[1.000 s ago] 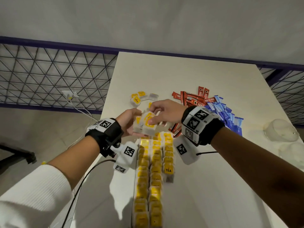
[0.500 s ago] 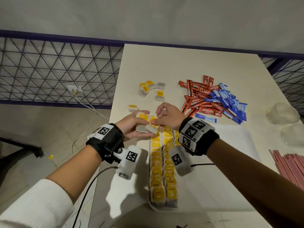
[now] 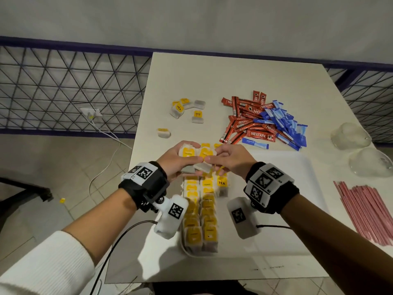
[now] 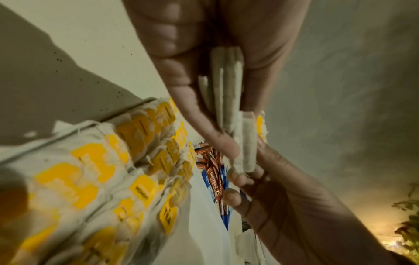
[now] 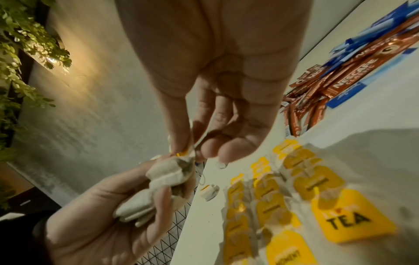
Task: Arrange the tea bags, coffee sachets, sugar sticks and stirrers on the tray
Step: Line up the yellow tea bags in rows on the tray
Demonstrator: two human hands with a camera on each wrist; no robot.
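My left hand (image 3: pixel 187 158) grips a small bundle of yellow-tagged tea bags (image 3: pixel 188 151) above the far end of the white tray (image 3: pixel 287 199). Seen edge-on in the left wrist view, the bundle (image 4: pixel 226 86) lies between thumb and fingers. My right hand (image 3: pixel 212 159) meets it and pinches one tea bag (image 4: pixel 246 143) at the bundle's right side with thumb and forefinger (image 5: pixel 181 143). Rows of tea bags (image 3: pixel 200 211) fill the tray's left part. Red coffee sachets (image 3: pixel 251 122) and blue sugar sticks (image 3: pixel 287 124) lie heaped on the table beyond the tray. Pink stirrers (image 3: pixel 365 211) lie to the right.
Several loose tea bags (image 3: pixel 187 105) lie on the far left of the table, one (image 3: pixel 163 133) near its left edge. Two clear plastic lids (image 3: pixel 350 135) sit at the right edge. A wire fence and a floor cable are off the table's left side.
Both hands stayed together over the far end of the tea bag rows. The right hand's fingers shifted from the top of the bundle to pinching a single bag at its side.
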